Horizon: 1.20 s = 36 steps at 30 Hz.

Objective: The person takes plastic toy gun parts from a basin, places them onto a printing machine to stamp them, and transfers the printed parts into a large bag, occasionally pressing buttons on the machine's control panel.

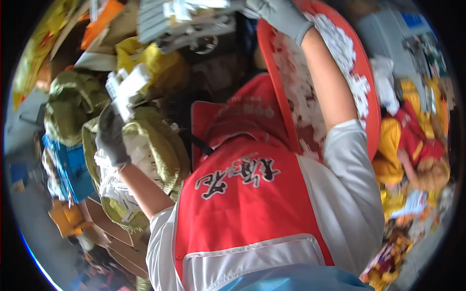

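My left hand (111, 138), in a grey glove, is closed around a bunch of white plastic pieces (130, 86), blurred by motion. It is above an open olive-green woven sack (167, 140), which holds white pieces and clear plastic. At the top edge, my right hand (286, 19), also gloved in grey, reaches to the end of a grey metal machine (194, 31) with white pieces on it. Its fingers look bent together, and what they hold is unclear. Under my right forearm, a big red tub (371, 111) carries a heap of small white plastic pieces (335, 43).
Beyond the sack stand another green sack (73, 109) and a blue crate (70, 162). Yellow bags (158, 60) and cardboard lie at the upper left. On the right, a person in red and yellow (422, 140) is among yellow bags and mixed items.
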### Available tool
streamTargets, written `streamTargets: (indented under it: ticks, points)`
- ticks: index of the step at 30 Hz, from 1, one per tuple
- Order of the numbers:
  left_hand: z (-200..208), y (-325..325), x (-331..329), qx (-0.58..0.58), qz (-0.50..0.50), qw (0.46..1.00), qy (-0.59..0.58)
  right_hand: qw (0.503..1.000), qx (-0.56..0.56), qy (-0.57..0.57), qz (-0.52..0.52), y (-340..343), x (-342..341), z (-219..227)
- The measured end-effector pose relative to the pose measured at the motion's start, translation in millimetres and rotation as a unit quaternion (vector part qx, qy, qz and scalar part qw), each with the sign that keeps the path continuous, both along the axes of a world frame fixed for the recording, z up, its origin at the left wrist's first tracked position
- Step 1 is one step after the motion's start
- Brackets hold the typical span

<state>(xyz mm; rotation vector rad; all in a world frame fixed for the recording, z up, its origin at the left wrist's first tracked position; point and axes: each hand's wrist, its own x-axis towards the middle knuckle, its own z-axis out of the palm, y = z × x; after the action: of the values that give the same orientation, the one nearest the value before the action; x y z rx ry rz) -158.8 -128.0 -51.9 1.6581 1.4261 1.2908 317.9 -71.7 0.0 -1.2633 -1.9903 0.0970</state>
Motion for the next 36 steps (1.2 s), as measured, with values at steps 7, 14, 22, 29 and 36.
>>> streamTargets:
  ticks: [7, 14, 22, 29, 36]
  points:
    - [3.7, -20.6, -28.4, -0.014, 0.061, 0.998, 0.02, 0.865, -0.403, -0.041, -0.294, -118.3, 150.5, -250.1]
    - [35.7, -73.3, -58.5, -0.069, 0.266, 0.939, 0.207, 0.923, -0.219, -0.084, -0.307, -137.9, 143.2, -372.7]
    - [5.3, -136.8, -157.3, 0.034, 0.34, 0.914, 0.219, 0.838, -0.364, -0.171, -0.368, -104.0, 173.3, -363.7]
    - [5.8, -101.0, -133.5, 0.059, 0.273, 0.936, 0.216, 0.704, -0.11, 0.647, -0.273, -152.1, 111.3, -346.1]
    - [4.7, -34.1, -75.1, 0.108, 0.204, 0.926, 0.3, 0.767, -0.442, 0.288, -0.365, -246.0, 72.0, -285.8]
